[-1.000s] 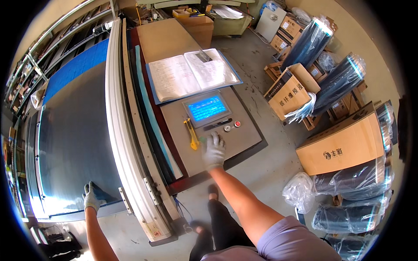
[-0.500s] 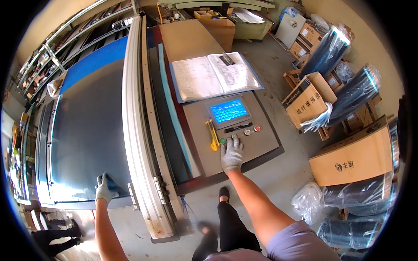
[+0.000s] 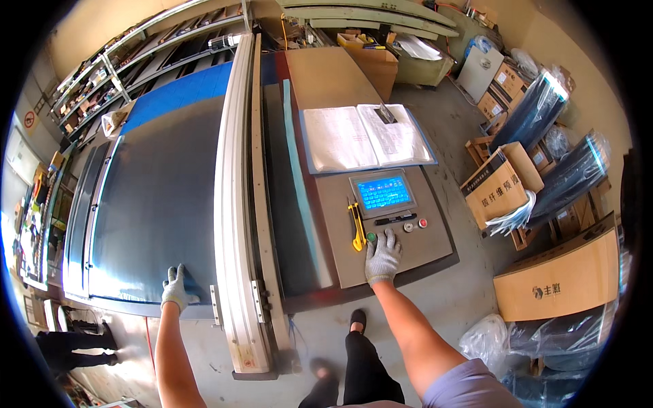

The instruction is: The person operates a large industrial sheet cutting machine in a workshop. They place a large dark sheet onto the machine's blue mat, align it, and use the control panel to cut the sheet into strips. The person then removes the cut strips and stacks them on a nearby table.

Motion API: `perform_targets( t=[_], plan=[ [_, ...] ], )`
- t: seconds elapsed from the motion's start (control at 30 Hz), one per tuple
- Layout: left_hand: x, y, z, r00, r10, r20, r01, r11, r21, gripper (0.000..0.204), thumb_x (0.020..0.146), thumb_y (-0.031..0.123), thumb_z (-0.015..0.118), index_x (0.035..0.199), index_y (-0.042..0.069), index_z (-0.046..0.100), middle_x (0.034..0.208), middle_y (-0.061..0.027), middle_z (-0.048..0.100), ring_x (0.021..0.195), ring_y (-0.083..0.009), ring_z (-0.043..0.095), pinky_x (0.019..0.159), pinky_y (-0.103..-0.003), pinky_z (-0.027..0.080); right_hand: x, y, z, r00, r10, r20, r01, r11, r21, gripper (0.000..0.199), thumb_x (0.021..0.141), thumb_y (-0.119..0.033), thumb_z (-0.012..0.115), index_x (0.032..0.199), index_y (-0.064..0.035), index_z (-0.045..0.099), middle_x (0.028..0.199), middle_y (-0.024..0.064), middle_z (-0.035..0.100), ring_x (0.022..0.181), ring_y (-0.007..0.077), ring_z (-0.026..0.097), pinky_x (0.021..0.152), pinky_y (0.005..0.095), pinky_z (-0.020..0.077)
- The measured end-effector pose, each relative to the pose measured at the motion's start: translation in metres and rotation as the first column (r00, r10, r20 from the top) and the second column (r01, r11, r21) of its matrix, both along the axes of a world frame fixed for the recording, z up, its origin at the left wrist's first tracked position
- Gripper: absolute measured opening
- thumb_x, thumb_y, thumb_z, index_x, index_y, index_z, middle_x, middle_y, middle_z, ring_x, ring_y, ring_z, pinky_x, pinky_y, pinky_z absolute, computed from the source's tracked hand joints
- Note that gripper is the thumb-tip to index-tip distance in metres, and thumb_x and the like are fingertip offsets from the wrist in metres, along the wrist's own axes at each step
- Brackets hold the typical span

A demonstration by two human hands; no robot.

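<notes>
Both gloved, fingers out: L hand [image 3: 177,289] on blk sheet [image 3: 160,204], R hand [image 3: 383,260] at control panel [image 3: 423,247] by green btn [image 3: 371,236] & yellow utility knife [image 3: 358,236].

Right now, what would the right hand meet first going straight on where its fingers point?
Probably the black marker, lying between the right hand and the lit screen; the hand's height is unclear, so it could pass over.

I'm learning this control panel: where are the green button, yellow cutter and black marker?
Green button [image 3: 371,236], head view: top face.
Yellow cutter [image 3: 358,232], head view: its handle.
Black marker [image 3: 395,219], head view: its barrel.
</notes>
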State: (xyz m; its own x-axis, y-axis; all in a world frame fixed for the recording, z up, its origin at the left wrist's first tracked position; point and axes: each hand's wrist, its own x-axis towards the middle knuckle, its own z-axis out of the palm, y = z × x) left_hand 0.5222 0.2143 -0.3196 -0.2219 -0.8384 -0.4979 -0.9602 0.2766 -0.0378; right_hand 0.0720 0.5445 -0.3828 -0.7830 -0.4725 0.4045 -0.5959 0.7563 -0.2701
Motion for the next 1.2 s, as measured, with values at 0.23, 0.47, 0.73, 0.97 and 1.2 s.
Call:
perform_targets(
  t=[0.23, 0.47, 0.73, 0.97, 1.2],
  plan=[
    [-0.009, 0.006, 0.017, 0.996, -0.004, 0.085, 0.000, 0.999, 0.047, 0.129, 0.065, 0.041, 0.092, 0.161, 0.024, 0.007, 0.166, -0.0147, 0.014, 0.147, -0.0443, 0.025, 0.119, -0.046, 0.032, 0.000, 0.001, -0.001, 1.000, 0.006, -0.014, -0.005, 1.000, 0.018, 0.032, 0.096, -0.030, 0.057, 0.117, -0.0060, 0.060, 0.137, 0.0152, 0.051, 0.122, 0.0393, 0.049, 0.104, 0.0517, 0.0391],
    [-0.003, 0.010, 0.018, 0.999, 0.022, 0.032, -0.023, 1.000, 0.014, 0.123, 0.065, 0.032, 0.092, 0.160, 0.025, 0.014, 0.167, -0.0125, 0.013, 0.147, -0.0499, 0.022, 0.117, -0.048, 0.037, 0.004, -0.002, 0.001, 1.000, -0.005, 0.016, 0.004, 1.000, 0.019, 0.033, 0.096, -0.032, 0.056, 0.115, -0.0062, 0.059, 0.137, 0.0154, 0.052, 0.125, 0.0409, 0.047, 0.104, 0.0540, 0.0380],
    [0.002, 0.004, 0.007, 0.999, 0.011, 0.043, -0.011, 1.000, 0.011, 0.123, 0.065, 0.034, 0.093, 0.160, 0.025, 0.015, 0.166, -0.0128, 0.014, 0.146, -0.0511, 0.022, 0.117, -0.048, 0.036, 0.005, -0.002, 0.004, 1.000, -0.010, 0.005, 0.010, 0.999, 0.036, 0.032, 0.096, -0.032, 0.057, 0.116, -0.0065, 0.058, 0.138, 0.0151, 0.050, 0.125, 0.0411, 0.048, 0.103, 0.0542, 0.0381],
    [-0.002, 0.006, 0.016, 0.979, -0.071, 0.191, 0.060, 0.996, 0.063, 0.124, 0.071, 0.044, 0.087, 0.161, 0.026, 0.004, 0.166, -0.0156, 0.013, 0.150, -0.0436, 0.019, 0.121, -0.046, 0.029, 0.004, -0.001, 0.003, 1.000, -0.009, 0.010, 0.009, 0.999, 0.044, 0.032, 0.096, -0.031, 0.057, 0.116, -0.0062, 0.058, 0.138, 0.0155, 0.050, 0.125, 0.0408, 0.047, 0.104, 0.0539, 0.0379],
    [-0.006, 0.011, 0.023, 0.998, 0.008, 0.064, -0.009, 1.000, 0.023, 0.124, 0.065, 0.037, 0.092, 0.160, 0.026, 0.013, 0.167, -0.0132, 0.014, 0.146, -0.0503, 0.024, 0.117, -0.048, 0.036, 0.005, -0.001, 0.002, 1.000, -0.005, 0.006, 0.005, 0.999, 0.036, 0.033, 0.095, -0.030, 0.058, 0.117, -0.0060, 0.059, 0.139, 0.0160, 0.051, 0.125, 0.0405, 0.048, 0.104, 0.0535, 0.0384]
  ],
)
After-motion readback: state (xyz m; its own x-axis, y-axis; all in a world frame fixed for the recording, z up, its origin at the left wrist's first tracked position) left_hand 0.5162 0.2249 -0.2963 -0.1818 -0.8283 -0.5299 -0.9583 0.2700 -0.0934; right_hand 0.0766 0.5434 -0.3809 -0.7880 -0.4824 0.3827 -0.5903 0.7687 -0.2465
